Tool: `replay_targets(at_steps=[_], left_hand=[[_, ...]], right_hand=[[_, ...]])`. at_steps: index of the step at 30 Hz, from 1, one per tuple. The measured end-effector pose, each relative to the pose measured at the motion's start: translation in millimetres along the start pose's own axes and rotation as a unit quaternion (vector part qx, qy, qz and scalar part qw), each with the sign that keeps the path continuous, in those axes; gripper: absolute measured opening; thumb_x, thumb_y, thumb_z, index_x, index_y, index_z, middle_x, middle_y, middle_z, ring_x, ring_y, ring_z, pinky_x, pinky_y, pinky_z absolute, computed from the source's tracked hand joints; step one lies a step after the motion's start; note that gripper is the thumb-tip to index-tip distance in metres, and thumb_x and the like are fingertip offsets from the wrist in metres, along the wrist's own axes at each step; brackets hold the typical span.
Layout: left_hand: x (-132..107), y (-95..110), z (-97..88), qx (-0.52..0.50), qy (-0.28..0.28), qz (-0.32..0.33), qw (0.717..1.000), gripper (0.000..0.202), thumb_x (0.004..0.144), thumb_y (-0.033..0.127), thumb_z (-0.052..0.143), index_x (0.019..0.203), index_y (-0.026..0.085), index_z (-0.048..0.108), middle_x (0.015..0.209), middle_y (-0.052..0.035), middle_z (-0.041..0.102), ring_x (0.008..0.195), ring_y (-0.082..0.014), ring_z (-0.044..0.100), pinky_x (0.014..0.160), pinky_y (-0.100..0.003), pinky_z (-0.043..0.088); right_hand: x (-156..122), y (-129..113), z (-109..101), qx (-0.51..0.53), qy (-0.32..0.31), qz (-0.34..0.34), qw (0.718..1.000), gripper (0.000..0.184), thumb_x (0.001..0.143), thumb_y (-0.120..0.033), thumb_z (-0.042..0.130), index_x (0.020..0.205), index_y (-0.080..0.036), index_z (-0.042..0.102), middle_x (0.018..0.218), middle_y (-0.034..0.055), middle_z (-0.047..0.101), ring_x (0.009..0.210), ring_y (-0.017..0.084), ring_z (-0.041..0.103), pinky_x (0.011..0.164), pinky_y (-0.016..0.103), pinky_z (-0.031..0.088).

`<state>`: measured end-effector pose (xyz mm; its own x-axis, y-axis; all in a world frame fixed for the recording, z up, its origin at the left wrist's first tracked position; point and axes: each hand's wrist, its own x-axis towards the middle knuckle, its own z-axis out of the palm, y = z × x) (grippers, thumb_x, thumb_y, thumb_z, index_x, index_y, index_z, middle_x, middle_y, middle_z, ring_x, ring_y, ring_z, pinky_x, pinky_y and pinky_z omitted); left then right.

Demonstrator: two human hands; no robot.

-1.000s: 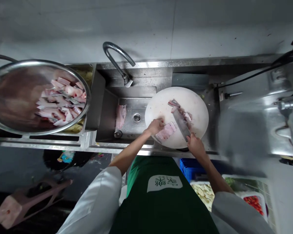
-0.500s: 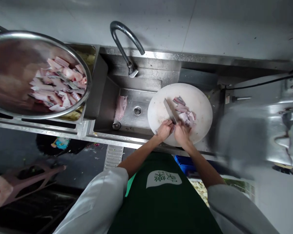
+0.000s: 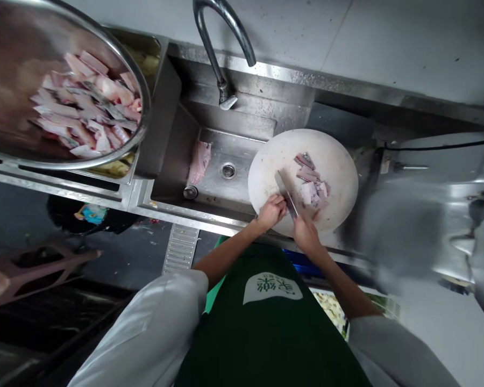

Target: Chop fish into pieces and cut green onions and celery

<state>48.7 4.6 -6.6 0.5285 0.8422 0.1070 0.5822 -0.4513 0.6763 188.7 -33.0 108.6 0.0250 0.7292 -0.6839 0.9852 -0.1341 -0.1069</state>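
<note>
On a round white cutting board, my right hand grips the handle end of a knife, its blade slanting away to the upper left. My left hand is closed on the board just left of the blade, fingers curled under. Whatever those fingers press on is hidden. Several cut strips and chunks of pale pink fish, some with dark skin, lie right of the blade, apart from it.
A large steel bowl of cut fish stands at left. The board rests over a steel sink, where a fish piece lies near the drain. A curved faucet rises behind. Water-streaked steel equipment is at right.
The knife and my right hand have shifted slightly right, opening a gap from my left hand. The whole view has tilted and shifted a little. The fish pieces keep their arrangement.
</note>
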Motion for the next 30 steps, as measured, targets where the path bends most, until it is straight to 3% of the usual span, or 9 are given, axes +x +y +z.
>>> replay_targets(at_steps=[3, 5, 8, 12, 14, 20, 23, 26, 30], left_hand=[[-5, -2, -5.9, -0.017, 0.016, -0.009, 1.0, 0.022, 0.099, 0.02, 0.053, 0.083, 0.021, 0.068, 0.093, -0.0098, 0.068, 0.096, -0.0257, 0.063, 0.089, -0.044, 0.055], [-12, -2, -10.0, -0.023, 0.072, -0.04, 0.996, 0.02, 0.1, 0.021, 0.052, 0.089, 0.021, 0.069, 0.101, -0.0106, 0.069, 0.1, -0.0257, 0.063, 0.093, -0.046, 0.054], [-24, 1, -8.8, -0.015, 0.131, -0.063, 0.989, 0.019, 0.102, 0.022, 0.051, 0.096, 0.021, 0.068, 0.108, -0.0117, 0.068, 0.105, -0.0255, 0.061, 0.096, -0.047, 0.053], [-24, 4, 4.2, -0.021, 0.089, -0.031, 0.995, 0.022, 0.101, 0.019, 0.049, 0.086, 0.021, 0.064, 0.098, -0.0099, 0.066, 0.099, -0.0247, 0.059, 0.092, -0.044, 0.053], [-20, 3, 8.3, -0.031, 0.068, -0.03, 0.997, 0.024, 0.101, 0.018, 0.047, 0.084, 0.021, 0.063, 0.097, -0.0097, 0.065, 0.097, -0.0244, 0.058, 0.093, -0.044, 0.053], [-19, -6, -2.4, -0.057, 0.049, -0.018, 0.997, 0.025, 0.102, 0.022, 0.048, 0.086, 0.02, 0.066, 0.097, -0.0104, 0.066, 0.099, -0.0254, 0.059, 0.092, -0.044, 0.054], [-32, -5, -9.7, -0.048, 0.145, -0.052, 0.987, 0.022, 0.103, 0.023, 0.048, 0.097, 0.02, 0.069, 0.107, -0.0115, 0.068, 0.106, -0.0254, 0.06, 0.096, -0.045, 0.052], [-42, -1, -6.4, -0.02, 0.24, -0.08, 0.967, 0.019, 0.102, 0.024, 0.051, 0.099, 0.019, 0.069, 0.107, -0.0114, 0.068, 0.106, -0.0253, 0.059, 0.096, -0.045, 0.05], [-39, -1, 10.6, -0.011, 0.196, -0.05, 0.979, 0.019, 0.101, 0.023, 0.052, 0.097, 0.02, 0.07, 0.104, -0.0101, 0.069, 0.104, -0.0246, 0.057, 0.092, -0.043, 0.05]], right_hand=[[56, -27, -35, 0.014, 0.059, -0.037, 0.997, 0.037, 0.11, -0.023, 0.031, 0.129, -0.008, 0.059, 0.117, 0.0199, 0.073, 0.111, 0.025, 0.07, 0.09, 0.029, 0.049], [70, -30, -52, 0.011, 0.07, -0.043, 0.997, 0.036, 0.11, -0.027, 0.034, 0.128, -0.008, 0.058, 0.116, 0.0206, 0.073, 0.109, 0.026, 0.071, 0.089, 0.029, 0.049], [36, -9, -43, -0.012, 0.064, -0.039, 0.997, 0.033, 0.11, -0.025, 0.034, 0.128, -0.01, 0.057, 0.116, 0.021, 0.073, 0.107, 0.027, 0.071, 0.087, 0.03, 0.049], [-41, 24, 4, -0.047, -0.034, 0.0, 0.998, 0.033, 0.109, -0.023, 0.031, 0.126, -0.011, 0.056, 0.097, 0.0172, 0.075, 0.096, 0.028, 0.074, 0.08, 0.031, 0.049], [-50, 23, 14, -0.051, -0.062, 0.019, 0.997, 0.034, 0.109, -0.022, 0.029, 0.125, -0.01, 0.056, 0.094, 0.0165, 0.075, 0.093, 0.028, 0.075, 0.079, 0.031, 0.049], [57, -39, -39, 0.01, 0.057, -0.064, 0.996, 0.037, 0.11, -0.026, 0.03, 0.125, -0.008, 0.059, 0.122, 0.0214, 0.071, 0.113, 0.025, 0.069, 0.092, 0.028, 0.048], [78, -42, -61, 0.002, 0.069, -0.067, 0.995, 0.034, 0.11, -0.029, 0.035, 0.125, -0.01, 0.059, 0.114, 0.019, 0.074, 0.107, 0.026, 0.07, 0.089, 0.03, 0.049], [43, -23, -50, -0.035, 0.084, -0.057, 0.994, 0.037, 0.11, -0.029, 0.033, 0.132, -0.009, 0.056, 0.11, 0.0192, 0.074, 0.102, 0.028, 0.072, 0.087, 0.033, 0.051], [-15, 0, -13, -0.081, 0.021, -0.032, 0.996, 0.038, 0.11, -0.025, 0.031, 0.133, -0.008, 0.056, 0.098, 0.0188, 0.076, 0.095, 0.029, 0.075, 0.081, 0.034, 0.051]])
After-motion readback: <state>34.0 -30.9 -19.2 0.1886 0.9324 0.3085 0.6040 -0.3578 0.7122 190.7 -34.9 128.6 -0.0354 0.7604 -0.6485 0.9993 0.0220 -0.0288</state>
